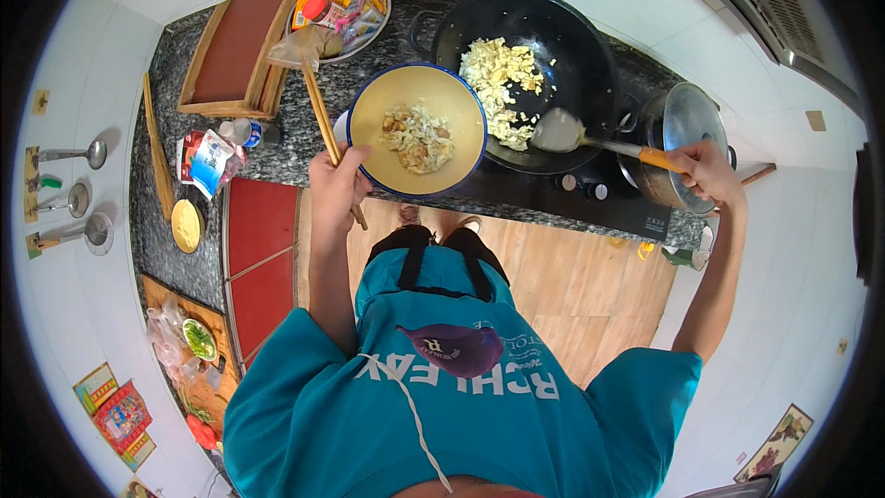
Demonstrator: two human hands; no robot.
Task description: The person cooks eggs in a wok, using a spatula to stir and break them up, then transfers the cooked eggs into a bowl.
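Observation:
My left hand (334,183) grips the rim of a yellow enamel bowl (373,97) with a blue edge, together with a pair of wooden chopsticks (317,100). Pieces of cooked egg (417,138) lie in the bottom of the bowl, which overlaps the near left side of a large black wok (577,48). More scrambled egg (498,72) is spread over the wok's left half. My right hand (709,169) holds the orange handle of a metal wok spatula (559,130). The spatula's blade rests inside the wok, just right of the egg.
A pot with a glass lid (695,124) stands right of the wok. At the back left are a basin of packets and jars (373,41) and a wooden-framed board (238,45). Seasoning bags (211,162) and a small yellow bowl (187,225) sit on the left counter, near a cutting board (166,290).

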